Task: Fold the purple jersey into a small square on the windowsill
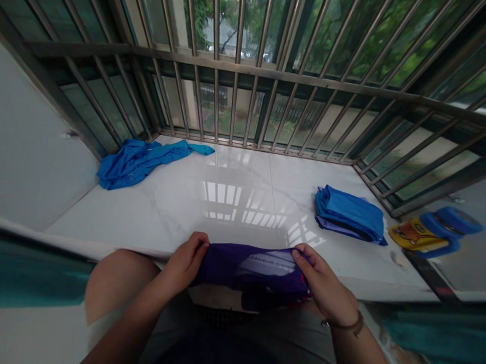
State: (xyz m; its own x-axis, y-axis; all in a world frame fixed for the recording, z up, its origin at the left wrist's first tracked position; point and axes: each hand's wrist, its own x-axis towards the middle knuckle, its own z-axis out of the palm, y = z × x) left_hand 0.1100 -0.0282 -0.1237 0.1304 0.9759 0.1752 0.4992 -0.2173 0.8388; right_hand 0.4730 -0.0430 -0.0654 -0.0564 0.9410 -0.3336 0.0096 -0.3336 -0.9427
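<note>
A dark purple piece of fabric (225,263) with a paler printed patch is stretched between my two hands, just in front of the white sill's near edge. My left hand (189,261) pinches its left top corner between thumb and fingers. At the opposite corner my right hand (317,274) grips the cloth, thumb on top, with a bracelet on that wrist. The fabric's lower part hangs down over my lap, where its folds are dark and hard to make out. What kind of garment or cloth it is, I cannot tell.
On the white sill (175,211), a crumpled blue cloth (141,162) lies at the far left. A folded blue cloth stack (350,213) sits at the right, beside a yellow jar with a blue lid (425,231). Metal window bars (237,69) enclose the back. Teal curtains (27,273) hang at the sides.
</note>
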